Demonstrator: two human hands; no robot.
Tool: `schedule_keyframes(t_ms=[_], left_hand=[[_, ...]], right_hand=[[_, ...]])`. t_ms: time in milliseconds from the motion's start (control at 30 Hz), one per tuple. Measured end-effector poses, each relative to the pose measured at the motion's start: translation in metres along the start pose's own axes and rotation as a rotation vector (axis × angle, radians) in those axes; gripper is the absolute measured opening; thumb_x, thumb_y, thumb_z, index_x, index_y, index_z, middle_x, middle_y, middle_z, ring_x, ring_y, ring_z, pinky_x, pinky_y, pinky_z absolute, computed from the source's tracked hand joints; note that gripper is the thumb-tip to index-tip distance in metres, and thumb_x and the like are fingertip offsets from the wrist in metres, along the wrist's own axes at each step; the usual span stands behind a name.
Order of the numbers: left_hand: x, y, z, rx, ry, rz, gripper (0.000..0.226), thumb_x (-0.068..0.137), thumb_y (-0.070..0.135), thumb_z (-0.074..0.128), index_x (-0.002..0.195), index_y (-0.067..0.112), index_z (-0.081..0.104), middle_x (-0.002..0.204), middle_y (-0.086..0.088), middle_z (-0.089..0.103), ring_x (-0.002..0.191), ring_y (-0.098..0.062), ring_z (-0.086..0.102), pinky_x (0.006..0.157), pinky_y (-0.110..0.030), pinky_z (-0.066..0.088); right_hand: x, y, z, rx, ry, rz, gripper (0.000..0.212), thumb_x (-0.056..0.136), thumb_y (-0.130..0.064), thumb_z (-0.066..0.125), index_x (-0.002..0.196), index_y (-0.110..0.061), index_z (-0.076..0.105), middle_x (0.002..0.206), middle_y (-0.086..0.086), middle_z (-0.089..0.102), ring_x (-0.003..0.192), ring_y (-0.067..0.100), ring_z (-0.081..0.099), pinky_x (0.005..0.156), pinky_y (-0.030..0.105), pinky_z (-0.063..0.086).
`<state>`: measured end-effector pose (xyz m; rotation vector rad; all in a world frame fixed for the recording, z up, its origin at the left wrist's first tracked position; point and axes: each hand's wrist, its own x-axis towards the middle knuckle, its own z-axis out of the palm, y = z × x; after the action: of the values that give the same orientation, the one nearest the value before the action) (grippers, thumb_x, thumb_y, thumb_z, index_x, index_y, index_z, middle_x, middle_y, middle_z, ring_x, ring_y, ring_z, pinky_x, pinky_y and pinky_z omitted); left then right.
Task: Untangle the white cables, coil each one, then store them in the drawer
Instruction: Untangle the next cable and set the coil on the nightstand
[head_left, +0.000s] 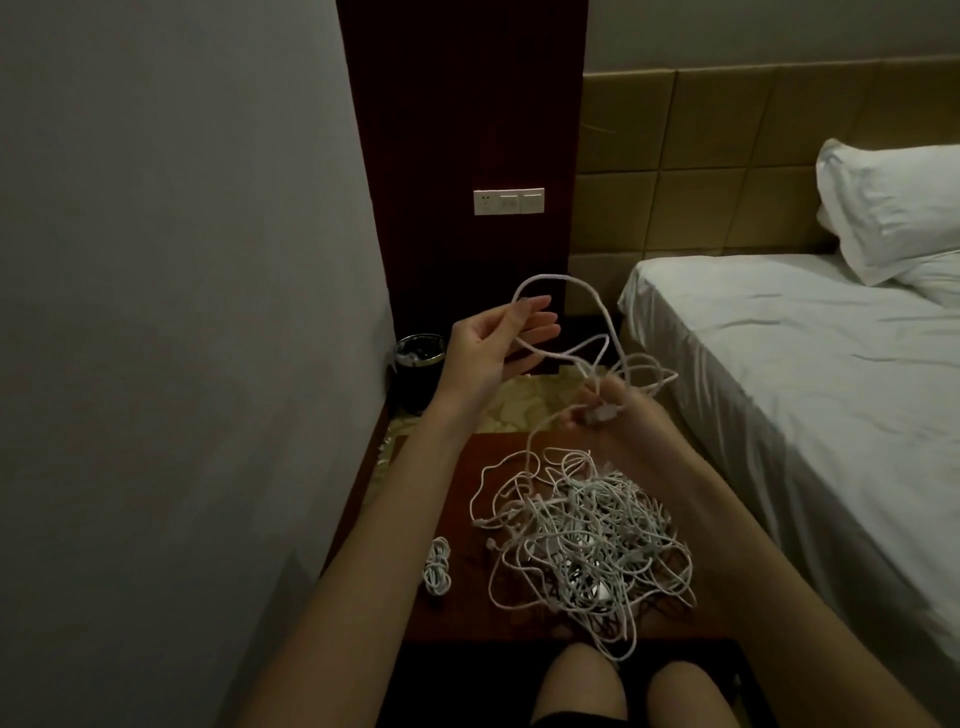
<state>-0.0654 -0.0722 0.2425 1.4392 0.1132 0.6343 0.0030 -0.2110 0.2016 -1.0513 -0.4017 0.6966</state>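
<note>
A person sits at a dark red-brown surface (675, 613), both bare arms reaching forward over it. The left hand (493, 348) is raised above the far edge, palm turned inward, fingers (537, 318) mostly straight and spread, with a white cable (582, 283) looped over them; whether the thumb pinches the cable against the fingers cannot be told. From there the cable arcs up and over, then drops to the right hand (618, 402), which is lower and nearer the bed, its fingers curled round a bunch of cable loops and what looks like a plug end. A strand runs down from the right hand into the tangle (582, 530), a loose heap of white cables lying on the middle of the surface, with one strand hanging over the near edge. A small coiled cable (438, 566) lies on the surface just left of the tangle, apart from it. Beyond the surface stands a black bin (418, 369) by the wall, below a dark panel (457, 130) carrying a white switch plate (509, 201). To the right is a bed (805, 374) with a pillow (893, 208).
</note>
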Motion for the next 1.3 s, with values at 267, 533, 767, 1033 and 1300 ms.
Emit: schedule_keyframes(t_ms=[267, 533, 767, 1033, 1300], left_hand=[[-0.032, -0.074, -0.013, 0.45, -0.396, -0.232, 0.03, 0.093, 0.043, 0.055, 0.11, 0.021, 0.067, 0.094, 0.009, 0.072, 0.098, -0.01, 0.066, 0.087, -0.024, 0.048], [-0.042, -0.092, -0.042, 0.211, -0.142, -0.468, 0.026, 0.1, 0.026, 0.048, 0.096, 0.01, 0.068, 0.085, -0.003, 0.075, 0.079, -0.013, 0.072, 0.073, -0.03, 0.052], [-0.039, -0.056, -0.047, -0.143, -0.021, -0.463, 0.025, 0.101, 0.024, 0.045, 0.096, 0.007, 0.064, 0.066, 0.003, 0.067, 0.062, -0.011, 0.069, 0.064, -0.03, 0.059], [-0.051, -0.041, -0.035, -0.064, -0.09, -0.408, 0.029, 0.102, 0.027, 0.045, 0.101, 0.007, 0.065, 0.075, 0.0, 0.064, 0.068, -0.014, 0.071, 0.055, -0.024, 0.058], [-0.08, -0.054, -0.02, -0.215, -0.055, -0.436, 0.029, 0.102, 0.023, 0.043, 0.101, 0.005, 0.065, 0.076, -0.006, 0.064, 0.073, -0.017, 0.072, 0.057, -0.026, 0.058]], right_hand=[[-0.011, -0.06, 0.028, 0.476, -0.032, -0.25, 0.015, 0.081, -0.007, 0.043, 0.067, -0.013, 0.045, 0.05, -0.005, 0.047, 0.047, 0.01, 0.057, 0.059, 0.022, 0.054], [-0.02, -0.071, 0.005, 0.305, 0.207, -0.341, 0.03, 0.101, -0.005, 0.036, 0.072, -0.014, 0.043, 0.05, -0.007, 0.055, 0.051, 0.004, 0.062, 0.074, 0.024, 0.05], [-0.017, -0.048, -0.026, 0.174, 0.459, -0.172, 0.032, 0.102, -0.005, 0.03, 0.072, -0.008, 0.043, 0.077, 0.01, 0.051, 0.072, 0.018, 0.057, 0.066, 0.024, 0.054], [-0.032, -0.014, -0.042, -0.413, 0.294, 0.233, 0.019, 0.1, -0.01, 0.043, 0.106, 0.003, 0.056, 0.09, 0.021, 0.061, 0.064, 0.034, 0.067, 0.047, 0.027, 0.057], [-0.067, 0.005, -0.059, -0.482, 0.21, 0.261, 0.041, 0.093, -0.034, 0.052, 0.122, -0.005, 0.049, 0.113, 0.02, 0.059, 0.081, 0.031, 0.069, 0.061, 0.029, 0.058]])
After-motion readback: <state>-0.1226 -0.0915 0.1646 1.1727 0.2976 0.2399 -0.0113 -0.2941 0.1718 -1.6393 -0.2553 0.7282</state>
